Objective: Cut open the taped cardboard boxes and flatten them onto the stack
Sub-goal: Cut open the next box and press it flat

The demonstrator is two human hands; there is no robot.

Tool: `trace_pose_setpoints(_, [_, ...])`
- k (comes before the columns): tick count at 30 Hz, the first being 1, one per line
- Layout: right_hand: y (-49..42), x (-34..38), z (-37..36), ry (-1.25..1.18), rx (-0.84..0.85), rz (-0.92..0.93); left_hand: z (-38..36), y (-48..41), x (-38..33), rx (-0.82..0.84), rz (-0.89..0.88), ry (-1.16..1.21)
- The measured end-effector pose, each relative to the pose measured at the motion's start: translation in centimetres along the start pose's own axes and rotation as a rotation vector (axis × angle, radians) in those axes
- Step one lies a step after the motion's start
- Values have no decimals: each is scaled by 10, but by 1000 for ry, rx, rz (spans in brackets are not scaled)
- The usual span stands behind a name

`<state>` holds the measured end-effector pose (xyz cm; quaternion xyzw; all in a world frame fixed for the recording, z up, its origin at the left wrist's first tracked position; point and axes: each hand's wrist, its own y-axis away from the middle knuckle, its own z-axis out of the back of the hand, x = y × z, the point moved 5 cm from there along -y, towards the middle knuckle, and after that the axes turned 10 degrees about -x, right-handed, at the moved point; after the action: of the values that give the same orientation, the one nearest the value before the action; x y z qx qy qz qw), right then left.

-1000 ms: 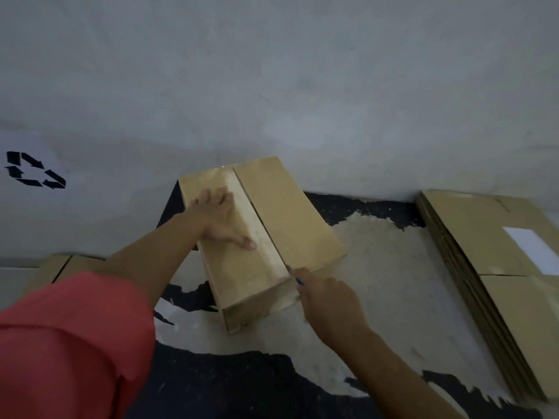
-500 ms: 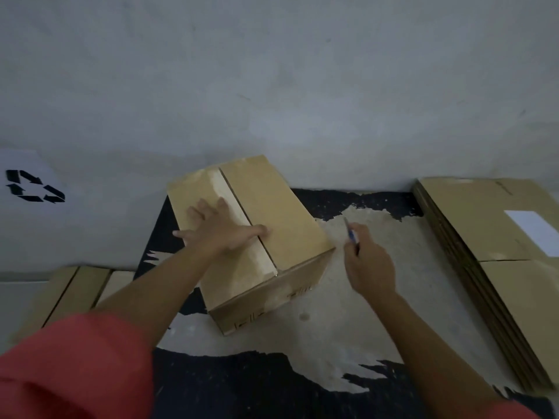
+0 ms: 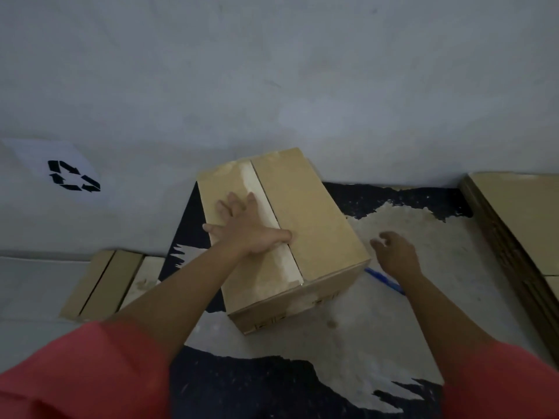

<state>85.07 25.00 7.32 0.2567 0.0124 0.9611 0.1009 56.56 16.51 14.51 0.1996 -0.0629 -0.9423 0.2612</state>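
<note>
A closed cardboard box (image 3: 305, 213) stands on the floor against the wall, with a centre seam running along its top. My left hand (image 3: 248, 228) lies flat on the box's left flap, fingers spread, thumb at the seam. To the right of the box my right hand (image 3: 394, 252) hovers over the floor with loosely curled fingers and holds nothing. A blue cutter (image 3: 384, 281) lies on the floor just beneath that hand, by the box's right corner. The stack of flattened boxes (image 3: 520, 225) sits at the far right.
Another flattened piece of cardboard (image 3: 102, 282) lies on the floor at the left. A white sheet with a recycling symbol (image 3: 71, 175) hangs on the grey wall. The floor is dark with a worn pale patch (image 3: 408, 322).
My right hand let go of the blue cutter, which now lies on the floor beside the box. My left hand stayed flat on the box top.
</note>
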Motion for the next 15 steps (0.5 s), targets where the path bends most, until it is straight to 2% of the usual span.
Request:
trace_pose_setpoints(3, [6, 60, 35, -268, -165, 195, 1, -2, -3, -1, -45, 3])
trace_pose_setpoints(5, [23, 103, 44, -311, -145, 410, 3, -3, -6, -10, -74, 3])
trace_pose_setpoints(7, [45, 134, 30, -144, 16, 557, 6, -3, -8, -17, -90, 0])
trace_pose_setpoints(9, [60, 144, 10, 93, 162, 573, 5, -4, -8, -16, -102, 2])
trace_pose_setpoints(13, [67, 139, -7, 271, 145, 598, 7, -1, -16, -23, -97, -3])
trace_pose_setpoints(15, [68, 136, -9, 329, 144, 598, 15, 0, -20, -21, -93, 90])
